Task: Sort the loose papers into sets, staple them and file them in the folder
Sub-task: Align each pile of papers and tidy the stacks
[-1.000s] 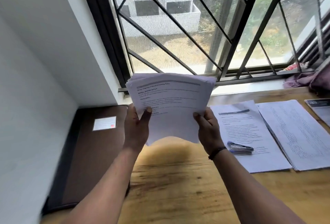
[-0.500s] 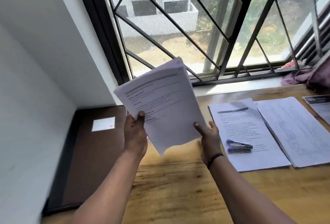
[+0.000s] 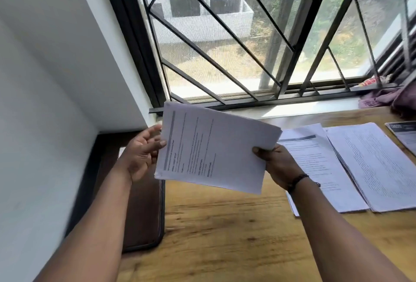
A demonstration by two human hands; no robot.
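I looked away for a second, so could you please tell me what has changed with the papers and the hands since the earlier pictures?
The held stack of papers has been turned sideways, so its text lines now run vertically. The left hand has let go and is open at the stack's left edge; the right hand alone grips it. The folder and the papers on the table stayed put.

- bare wooden table (image 3: 225,232) lies open at 6 o'clock, between the two forearms.
- a dark folder (image 3: 144,214) lies flat at 8 o'clock, against the white wall (image 3: 45,124) that closes off 9 o'clock.
- two paper piles (image 3: 351,169) lie flat on the table at 3 o'clock.
- the barred window (image 3: 225,45) blocks 12 o'clock.
- the held stack of papers (image 3: 213,149) fills the air at centre.
- a purple cloth (image 3: 387,99) sits at 2 o'clock on the sill.
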